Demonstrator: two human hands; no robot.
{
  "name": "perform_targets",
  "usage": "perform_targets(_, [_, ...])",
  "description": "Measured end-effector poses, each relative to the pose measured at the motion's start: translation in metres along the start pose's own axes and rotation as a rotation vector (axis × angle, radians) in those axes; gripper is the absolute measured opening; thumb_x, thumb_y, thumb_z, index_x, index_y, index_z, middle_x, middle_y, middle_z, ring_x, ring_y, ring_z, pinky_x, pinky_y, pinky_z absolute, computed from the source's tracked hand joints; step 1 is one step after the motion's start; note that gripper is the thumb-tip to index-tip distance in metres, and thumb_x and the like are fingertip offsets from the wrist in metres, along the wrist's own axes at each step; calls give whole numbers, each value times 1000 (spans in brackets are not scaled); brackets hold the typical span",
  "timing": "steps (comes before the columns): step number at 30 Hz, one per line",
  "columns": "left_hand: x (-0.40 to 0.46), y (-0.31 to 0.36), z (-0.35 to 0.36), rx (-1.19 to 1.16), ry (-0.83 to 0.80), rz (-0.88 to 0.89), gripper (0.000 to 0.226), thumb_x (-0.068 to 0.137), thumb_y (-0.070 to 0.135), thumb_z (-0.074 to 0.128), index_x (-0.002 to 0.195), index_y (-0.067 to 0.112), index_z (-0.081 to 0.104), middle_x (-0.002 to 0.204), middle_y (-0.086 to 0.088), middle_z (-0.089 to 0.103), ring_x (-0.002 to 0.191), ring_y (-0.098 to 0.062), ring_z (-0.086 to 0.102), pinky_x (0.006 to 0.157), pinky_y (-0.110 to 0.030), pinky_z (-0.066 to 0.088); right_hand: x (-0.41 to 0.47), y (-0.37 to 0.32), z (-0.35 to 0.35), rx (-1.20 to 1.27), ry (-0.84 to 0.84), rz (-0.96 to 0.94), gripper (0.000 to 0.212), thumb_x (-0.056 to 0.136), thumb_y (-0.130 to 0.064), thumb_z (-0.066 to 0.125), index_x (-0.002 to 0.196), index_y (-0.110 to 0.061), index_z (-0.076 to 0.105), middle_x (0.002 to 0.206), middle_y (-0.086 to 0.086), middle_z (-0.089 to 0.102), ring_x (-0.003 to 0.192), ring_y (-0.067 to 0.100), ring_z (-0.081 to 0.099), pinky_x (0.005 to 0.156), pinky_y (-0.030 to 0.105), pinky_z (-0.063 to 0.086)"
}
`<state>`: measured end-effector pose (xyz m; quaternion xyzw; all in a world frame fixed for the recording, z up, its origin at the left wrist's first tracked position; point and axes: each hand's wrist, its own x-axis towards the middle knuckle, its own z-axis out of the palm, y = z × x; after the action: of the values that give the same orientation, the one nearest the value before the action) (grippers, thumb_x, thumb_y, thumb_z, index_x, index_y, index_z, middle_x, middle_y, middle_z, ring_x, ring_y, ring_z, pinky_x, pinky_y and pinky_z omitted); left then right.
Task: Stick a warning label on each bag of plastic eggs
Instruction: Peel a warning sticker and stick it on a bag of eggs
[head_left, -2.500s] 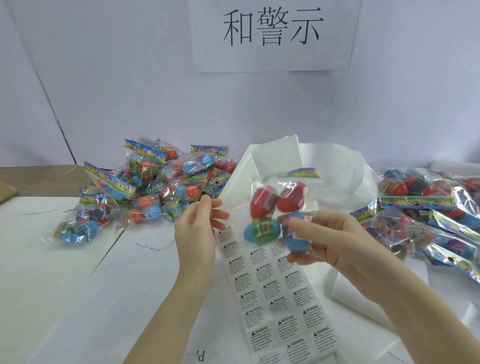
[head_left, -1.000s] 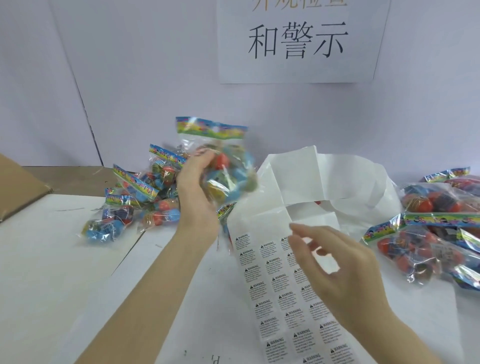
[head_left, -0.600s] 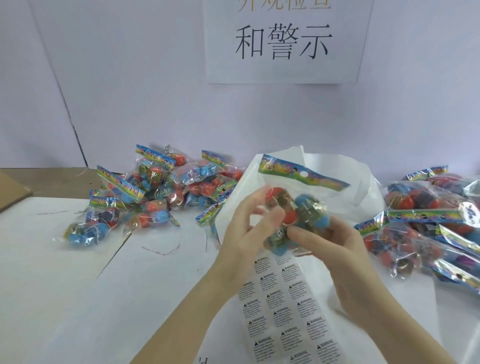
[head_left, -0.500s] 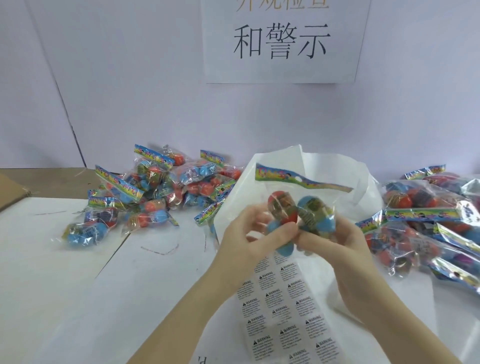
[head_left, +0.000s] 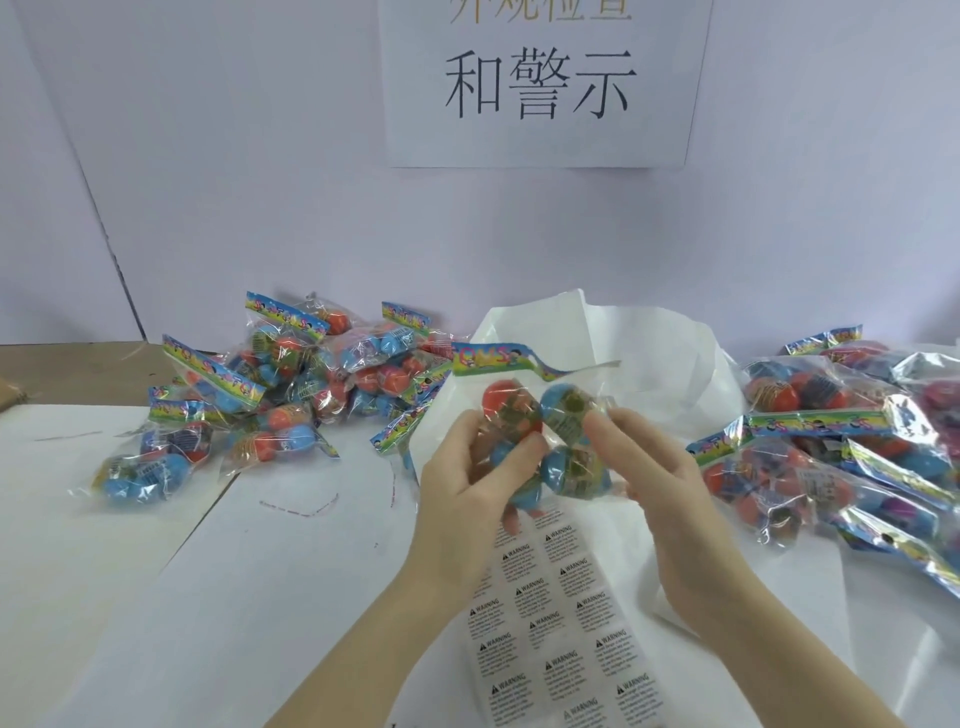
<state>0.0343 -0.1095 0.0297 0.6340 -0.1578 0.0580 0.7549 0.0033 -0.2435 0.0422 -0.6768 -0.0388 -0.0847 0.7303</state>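
I hold one clear bag of plastic eggs (head_left: 563, 415), with red and blue eggs and a colourful header strip, in front of me above the label sheet. My left hand (head_left: 467, 488) grips its left side, thumb across a red egg. My right hand (head_left: 660, 488) holds its right side with fingers curled round a blue egg. Below the hands, a sheet of warning labels (head_left: 556, 623) lies on the table, its rows of small white stickers partly hidden by my hands.
A pile of egg bags (head_left: 270, 395) lies at the back left and another pile (head_left: 852, 441) at the right. Crumpled white backing paper (head_left: 649, 353) stands behind the held bag. A paper sign (head_left: 540, 78) hangs on the wall. A white table (head_left: 130, 597) carries everything.
My left hand took a bag from the left pile and brought it to the centre. My right hand joined it, and both hands have turned the bag a little.
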Motion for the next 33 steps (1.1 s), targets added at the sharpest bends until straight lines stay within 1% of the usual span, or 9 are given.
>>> perform_targets(4, [-1, 1, 0, 65, -38, 56, 19, 69, 27, 72, 78, 14, 61, 58, 10, 61, 49, -5, 54, 44, -12, 39, 0, -3, 3, 57, 78, -4, 15, 65, -35, 65, 74, -27, 75, 76, -10, 72, 70, -2, 64, 62, 10, 45])
perform_targets(7, [-1, 2, 1, 88, -91, 11, 42, 56, 31, 81, 90, 14, 63, 65, 10, 66, 53, -2, 58, 48, -11, 41, 4, -2, -5, 99, 142, 44, 10, 65, -23, 66, 67, -18, 74, 73, -3, 69, 69, 6, 60, 68, 23, 43])
perform_targets(11, [-3, 0, 1, 147, -206, -35, 49, 54, 20, 83, 99, 14, 65, 85, 2, 73, 77, -11, 68, 68, -21, 53, 5, -2, -7, 152, 194, 60, 21, 72, -5, 64, 58, -17, 74, 65, -2, 69, 61, 7, 62, 61, 19, 47])
perform_targets(13, [-3, 0, 0, 162, -231, -38, 51, 52, 18, 89, 97, 14, 66, 85, 2, 74, 79, -12, 69, 73, -21, 54, 5, -2, -9, 171, 216, 46, 6, 59, -17, 69, 60, -17, 74, 68, 0, 70, 65, 9, 62, 68, 24, 46])
perform_targets(18, [-2, 4, 3, -26, -153, -45, 10, 73, 9, 67, 83, 9, 67, 70, 2, 72, 59, -13, 68, 60, -18, 53, 6, -3, -12, 120, 85, 6, 39, 60, -42, 73, 87, -14, 75, 94, 6, 73, 91, 21, 64, 88, 38, 44])
perform_targets(23, [-1, 5, 5, -140, -98, -58, 21, 68, 19, 62, 86, 9, 67, 74, 3, 74, 63, -15, 71, 61, -16, 54, 3, -2, -5, 93, -15, -59, 22, 66, -25, 71, 86, -18, 76, 88, -1, 75, 79, 2, 67, 65, 10, 47])
perform_targets(26, [-2, 4, 5, -105, -97, -69, 24, 69, 24, 62, 91, 15, 67, 81, 5, 75, 72, -13, 72, 64, -16, 53, 4, -1, -3, 127, 5, -127, 16, 67, -21, 70, 80, -22, 77, 83, -4, 74, 75, 1, 66, 62, 8, 46])
perform_targets(30, [-7, 3, 10, 145, 56, -29, 52, 64, 47, 61, 114, 41, 48, 117, 17, 55, 99, -3, 60, 69, -9, 47, 3, 6, -1, -57, 283, -281, 20, 65, -19, 85, 78, -29, 74, 80, -8, 73, 77, 9, 64, 71, 18, 49])
perform_targets(33, [-9, 5, 12, 160, 107, 13, 36, 75, 50, 67, 104, 35, 54, 108, 10, 59, 89, 0, 60, 70, -10, 46, 2, 10, 0, -415, 538, -513, 34, 66, -19, 83, 83, -39, 60, 78, -17, 65, 74, 6, 56, 71, 9, 41])
